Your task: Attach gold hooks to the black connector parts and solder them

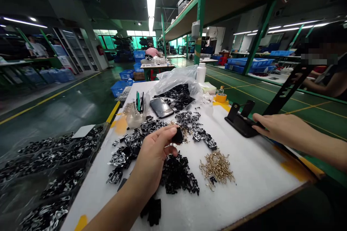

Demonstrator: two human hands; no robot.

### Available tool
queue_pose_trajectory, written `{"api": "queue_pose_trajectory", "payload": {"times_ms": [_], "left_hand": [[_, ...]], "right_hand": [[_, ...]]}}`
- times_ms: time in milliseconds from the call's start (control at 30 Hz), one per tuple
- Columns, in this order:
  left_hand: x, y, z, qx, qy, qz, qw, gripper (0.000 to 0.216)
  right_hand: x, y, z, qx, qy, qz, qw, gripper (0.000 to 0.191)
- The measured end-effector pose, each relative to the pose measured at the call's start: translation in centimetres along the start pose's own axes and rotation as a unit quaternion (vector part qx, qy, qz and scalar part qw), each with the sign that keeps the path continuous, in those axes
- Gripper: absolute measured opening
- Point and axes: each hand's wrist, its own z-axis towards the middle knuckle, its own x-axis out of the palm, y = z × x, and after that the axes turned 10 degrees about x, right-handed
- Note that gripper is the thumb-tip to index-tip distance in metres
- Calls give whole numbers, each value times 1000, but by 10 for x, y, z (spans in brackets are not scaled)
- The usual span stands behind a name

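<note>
My left hand point(154, 155) is raised over the white table point(252, 173) and pinches a small black plastic part point(178, 135) between thumb and fingers. Under it lie a heap of black plastic parts point(177, 175) and a spread of black-and-silver clips point(130, 144). My right hand point(276, 127) rests on the black base of a hand press point(241, 122), fingers curled onto it, near its long black lever point(287, 92). A pile of small brass springs point(217, 168) lies between my two hands.
A phone point(161, 107) lies by a clear plastic bag of black parts point(177, 90). A white bottle point(201, 72), yellow tape roll point(221, 97) and a cup of tools point(138, 110) stand farther back. Bags of clips point(40, 180) are at left. A person's arm point(325, 79) is at right.
</note>
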Motion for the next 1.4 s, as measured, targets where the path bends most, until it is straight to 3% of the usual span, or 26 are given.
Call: {"api": "queue_pose_trajectory", "payload": {"times_ms": [133, 233, 333, 400, 600, 900, 1033, 1267, 1400], "left_hand": [[0, 1, 1, -14, 4, -36, 999, 11], [-1, 2, 3, -42, -8, -59, 997, 10], [-3, 5, 4, -75, -26, -72, 994, 12], [-4, 6, 4, -96, -27, -83, 992, 14], [-2, 5, 5, -116, -11, -103, 988, 12], [1, 5, 8, -148, -64, -140, 977, 12], [1, 5, 10, -136, -68, -116, 982, 15], [1, 1, 8, -132, -34, -17, 991, 4], [2, 1, 7, -110, -36, 31, 993, 16]], "right_hand": [[-36, 44, 28, -33, 19, 55, 998, 22], [-46, 80, 51, -117, 103, 153, 976, 13], [-43, 109, 60, -218, 197, 252, 922, 14], [-35, 122, 57, -247, 224, 296, 895, 18], [-14, 135, 33, -283, 282, 327, 856, 15], [-7, 135, 24, -304, 271, 279, 869, 15], [-7, 134, 24, -284, 252, 318, 869, 12], [-19, 138, 25, -156, 234, 490, 825, 10], [-18, 139, 25, -129, 243, 557, 784, 7]]}}
